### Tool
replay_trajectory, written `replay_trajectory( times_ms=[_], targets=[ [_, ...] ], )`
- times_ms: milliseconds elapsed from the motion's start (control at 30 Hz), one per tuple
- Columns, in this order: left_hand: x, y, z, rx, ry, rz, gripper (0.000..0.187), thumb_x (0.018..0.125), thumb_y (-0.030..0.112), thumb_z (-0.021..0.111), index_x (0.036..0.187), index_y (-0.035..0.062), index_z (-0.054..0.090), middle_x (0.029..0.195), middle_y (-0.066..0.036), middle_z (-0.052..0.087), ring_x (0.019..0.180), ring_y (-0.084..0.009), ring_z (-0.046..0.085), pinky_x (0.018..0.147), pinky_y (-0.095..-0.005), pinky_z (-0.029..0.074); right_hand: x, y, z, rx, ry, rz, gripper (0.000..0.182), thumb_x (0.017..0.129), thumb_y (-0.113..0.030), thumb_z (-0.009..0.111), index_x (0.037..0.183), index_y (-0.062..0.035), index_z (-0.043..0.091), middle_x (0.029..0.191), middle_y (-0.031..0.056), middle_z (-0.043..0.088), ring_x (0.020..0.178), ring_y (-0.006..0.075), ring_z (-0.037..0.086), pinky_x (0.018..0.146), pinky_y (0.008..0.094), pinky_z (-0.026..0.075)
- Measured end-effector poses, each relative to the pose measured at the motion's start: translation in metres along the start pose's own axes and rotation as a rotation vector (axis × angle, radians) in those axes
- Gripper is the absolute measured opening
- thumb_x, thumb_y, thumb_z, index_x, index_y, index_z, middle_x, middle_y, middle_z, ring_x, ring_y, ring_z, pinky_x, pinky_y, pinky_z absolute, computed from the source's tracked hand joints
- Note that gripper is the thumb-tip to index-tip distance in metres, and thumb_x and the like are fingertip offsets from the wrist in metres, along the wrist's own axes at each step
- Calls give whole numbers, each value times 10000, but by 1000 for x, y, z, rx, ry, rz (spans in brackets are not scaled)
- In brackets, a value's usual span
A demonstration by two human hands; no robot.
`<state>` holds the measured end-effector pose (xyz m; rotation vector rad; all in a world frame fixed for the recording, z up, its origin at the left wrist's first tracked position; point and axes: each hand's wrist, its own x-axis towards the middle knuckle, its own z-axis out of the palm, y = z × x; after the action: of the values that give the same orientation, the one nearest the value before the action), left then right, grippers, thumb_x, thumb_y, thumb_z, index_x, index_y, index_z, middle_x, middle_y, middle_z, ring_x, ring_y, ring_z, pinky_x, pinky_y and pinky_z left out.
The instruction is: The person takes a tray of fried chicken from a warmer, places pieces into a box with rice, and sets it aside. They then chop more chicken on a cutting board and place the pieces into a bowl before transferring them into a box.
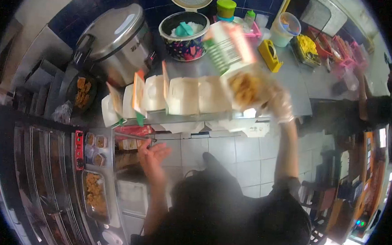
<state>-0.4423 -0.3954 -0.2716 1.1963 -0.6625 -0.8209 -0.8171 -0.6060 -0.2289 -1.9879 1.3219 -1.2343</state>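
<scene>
My right hand, in a clear plastic glove, is closed on the side of an open takeaway box with browned food inside. Its printed lid stands up, blurred. My left hand is bare, with its fingers spread and nothing in it, left of the middle and below the counter's edge. Between the hands, a row of open empty boxes lines the counter's front edge; the lids of some at the left stand upright.
Behind the boxes are a large steel cooker and an open rice pot. A yellow tape dispenser and a tray of yellow food sit further right. Fried food fills a tray at lower left. Another person's arm shows at far right.
</scene>
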Motion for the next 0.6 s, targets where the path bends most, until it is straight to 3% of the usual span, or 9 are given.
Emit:
replay_trajectory(
  times_ms=[33, 133, 200, 300, 333, 400, 433, 500, 600],
  targets=[
    [-1, -2, 10, 4, 11, 7, 687, 975, 608, 421, 1322, 15, 398, 1021, -203, 639, 808, -280, 679, 764, -368, 549, 31, 21, -23, 40, 54, 149, 417, 959, -374, 580, 1187, -34, 655, 778, 91, 681, 477, 152, 583, 461, 281, 456],
    [-8, -7, 9, 94, 120, -114, 654, 980, 584, 440, 1311, 21, 408, 969, -189, 643, 772, -261, 670, 745, -356, 551, 106, 90, -58, -71, 76, 265, 425, 952, -392, 584, 1208, -61, 658, 747, 77, 666, 501, 139, 583, 464, 285, 450],
    [-16, -12, -2, 83, 249, -143, 636, 988, 572, 439, 1307, 23, 417, 933, -174, 640, 763, -244, 662, 734, -349, 550, 135, 112, -60, 4, 98, 582, 360, 957, -371, 569, 1144, -82, 674, 755, 48, 640, 599, 141, 612, 494, 288, 459],
    [-24, -5, -10, 124, 468, -265, 635, 989, 575, 435, 1299, 21, 422, 916, -155, 635, 764, -230, 657, 724, -348, 547, 143, 300, -40, -678, -88, -33, 318, 967, -345, 551, 1038, -56, 663, 768, 38, 608, 678, 141, 606, 532, 297, 460],
    [-33, -17, -24, 172, 456, -169, 641, 986, 581, 436, 1299, 21, 426, 906, -146, 627, 766, -228, 651, 730, -348, 547, 143, 299, -22, -665, -99, -46, 318, 967, -345, 551, 1038, -56, 663, 768, 38, 608, 678, 141, 606, 532, 297, 460],
    [-42, -16, -32, 179, 519, -164, 636, 990, 575, 433, 1303, 22, 425, 910, -146, 621, 763, -230, 647, 735, -350, 548, 131, 286, 16, 426, 83, 754, 275, 956, -308, 565, 959, -42, 636, 812, 55, 615, 719, 169, 606, 599, 319, 496],
    [-46, -17, -35, 182, 563, -165, 631, 993, 569, 431, 1308, 22, 424, 914, -145, 616, 761, -232, 644, 740, -353, 549, 131, 295, 30, 429, 60, 752, 275, 956, -308, 565, 959, -42, 636, 812, 55, 615, 719, 169, 606, 599, 319, 496],
    [-55, -21, -39, 162, 607, -174, 619, 998, 558, 426, 1309, 22, 427, 919, -147, 611, 760, -228, 642, 743, -350, 549, 127, 325, 59, 780, 181, 795, 301, 941, -327, 588, 965, -31, 639, 808, 62, 613, 700, 179, 593, 623, 332, 502],
    [-71, -17, -35, 149, 642, -215, 602, 1005, 542, 420, 1314, 24, 428, 936, -150, 605, 757, -223, 642, 740, -345, 550, 127, 287, 49, 442, 132, 721, 299, 932, -345, 594, 971, -53, 644, 809, 57, 611, 717, 195, 606, 639, 329, 509]
  ],
)
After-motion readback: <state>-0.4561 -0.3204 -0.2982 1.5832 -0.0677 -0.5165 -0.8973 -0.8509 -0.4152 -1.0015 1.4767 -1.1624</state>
